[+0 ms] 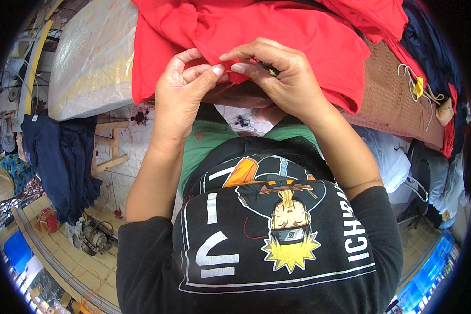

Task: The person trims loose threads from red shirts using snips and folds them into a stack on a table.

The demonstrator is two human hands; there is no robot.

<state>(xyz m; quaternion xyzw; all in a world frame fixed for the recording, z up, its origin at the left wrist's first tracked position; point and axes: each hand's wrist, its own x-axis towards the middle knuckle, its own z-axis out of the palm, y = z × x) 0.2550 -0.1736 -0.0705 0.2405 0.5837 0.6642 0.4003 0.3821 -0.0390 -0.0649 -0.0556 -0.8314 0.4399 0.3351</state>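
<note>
A red cloth [277, 31] lies spread over the work surface in front of me and hangs past its near edge. My left hand [180, 86] is closed, pinching the cloth's edge between thumb and fingers. Just to its right, my right hand [282, 73] has thumb and forefinger tips close together at the same edge. Tucked in that palm is a small dark tool [269, 69] with a yellow-green mark; the fingers hide most of it, so its kind is unclear. Loose red threads [232, 82] hang from the cloth below my fingertips.
A plastic-wrapped pale slab [94, 57] is at the left, with dark blue cloth [63, 162] hanging below it. On the right are a brown padded surface [392, 99], cords with a yellow tag [417, 88] and clear plastic bags [384, 157]. A motor [95, 238] sits lower left.
</note>
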